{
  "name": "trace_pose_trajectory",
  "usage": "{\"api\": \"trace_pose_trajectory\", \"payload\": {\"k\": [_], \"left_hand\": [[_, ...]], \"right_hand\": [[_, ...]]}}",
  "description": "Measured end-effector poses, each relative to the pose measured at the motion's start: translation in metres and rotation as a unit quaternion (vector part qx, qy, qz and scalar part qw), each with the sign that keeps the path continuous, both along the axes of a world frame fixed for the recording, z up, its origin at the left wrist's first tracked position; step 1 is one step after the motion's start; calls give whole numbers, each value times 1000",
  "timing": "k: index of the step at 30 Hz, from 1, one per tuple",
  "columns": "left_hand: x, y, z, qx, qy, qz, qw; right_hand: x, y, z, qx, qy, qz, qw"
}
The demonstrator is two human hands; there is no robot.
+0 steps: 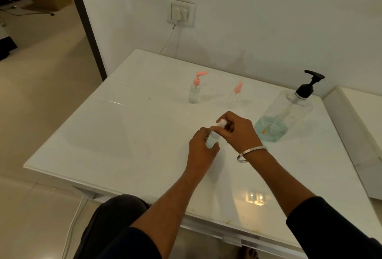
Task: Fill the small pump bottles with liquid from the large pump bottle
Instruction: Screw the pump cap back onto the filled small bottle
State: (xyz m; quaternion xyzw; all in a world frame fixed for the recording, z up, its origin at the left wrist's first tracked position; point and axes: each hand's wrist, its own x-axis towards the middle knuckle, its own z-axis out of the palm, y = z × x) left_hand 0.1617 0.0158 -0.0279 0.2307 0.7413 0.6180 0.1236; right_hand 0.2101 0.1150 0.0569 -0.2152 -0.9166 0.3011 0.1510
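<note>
My left hand [201, 151] grips a small clear bottle [212, 140] with pale liquid inside, above the middle of the white table [124, 134]. My right hand [237, 130] pinches that bottle's white pump top [221, 123]. Two more small bottles with pink pumps stand farther back: one with some liquid [194, 90] and a clear one [234, 95] to its right. The large clear pump bottle [289, 112] with a black pump head stands at the right, bluish liquid low in it.
A wall socket [180, 13] with a plug and a cable hanging down sits on the wall behind the table. A second white surface [359, 126] adjoins at the right. To the left is open floor and a doorway. My knee shows below the table's front edge.
</note>
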Motion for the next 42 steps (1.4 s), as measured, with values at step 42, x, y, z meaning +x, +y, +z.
{"api": "trace_pose_trajectory", "payload": {"k": [42], "left_hand": [[-2, 0, -1, 0, 10, -16, 1000]], "right_hand": [[7, 4, -29, -114, 40, -51, 991]]}}
